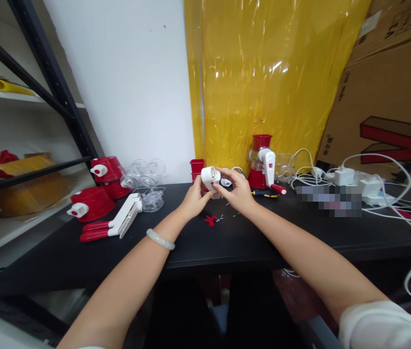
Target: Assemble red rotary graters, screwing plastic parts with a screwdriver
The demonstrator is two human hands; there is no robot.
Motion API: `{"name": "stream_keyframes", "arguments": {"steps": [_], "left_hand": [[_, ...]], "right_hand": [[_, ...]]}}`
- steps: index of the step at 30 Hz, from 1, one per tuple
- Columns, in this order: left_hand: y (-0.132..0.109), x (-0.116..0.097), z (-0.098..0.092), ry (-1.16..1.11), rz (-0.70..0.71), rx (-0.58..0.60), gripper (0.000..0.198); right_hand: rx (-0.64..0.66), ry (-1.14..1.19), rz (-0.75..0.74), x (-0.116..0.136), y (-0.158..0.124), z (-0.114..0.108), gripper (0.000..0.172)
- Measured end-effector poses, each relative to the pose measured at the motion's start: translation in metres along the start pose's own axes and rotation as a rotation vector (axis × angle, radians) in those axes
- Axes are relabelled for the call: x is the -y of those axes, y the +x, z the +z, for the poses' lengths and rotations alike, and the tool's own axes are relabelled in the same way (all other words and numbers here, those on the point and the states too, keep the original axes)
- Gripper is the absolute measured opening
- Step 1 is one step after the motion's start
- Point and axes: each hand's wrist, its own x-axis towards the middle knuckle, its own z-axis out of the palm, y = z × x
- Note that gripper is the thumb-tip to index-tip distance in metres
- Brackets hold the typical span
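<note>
A white plastic part with a round, hollow end (208,176) is held up over the table between both hands. My left hand (194,199) grips it from the left, thumb and fingers closed on its side. From the right, my right hand (237,192) closes its fingertips around the inner face and lower edge. My fingers hide much of the part's lower section. Below them, small red pieces (211,220) lie on the black tabletop beside tiny light bits. A black and yellow screwdriver (265,194) rests just right of my right hand.
Red housings (92,203), white handles with red grips (118,220) and transparent plastic parts (150,198) stand at left. An assembled red and white hand-crank grater (261,165) stands behind. White cables and chargers (370,186) spread at right. A black shelf frame (50,72) borders the left.
</note>
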Motion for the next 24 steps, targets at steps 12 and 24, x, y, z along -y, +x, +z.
{"name": "stream_keyframes", "arguments": {"steps": [12, 24], "left_hand": [[-0.0003, 0.0016, -0.0002, 0.028, -0.002, 0.001, 0.054], [-0.0007, 0.0037, -0.0015, 0.042, 0.007, 0.007, 0.056]], "right_hand": [[0.003, -0.032, -0.015, 0.0043, -0.0004, -0.0004, 0.042], [0.002, -0.050, -0.043, 0.0063, -0.0004, -0.0007, 0.041]]}}
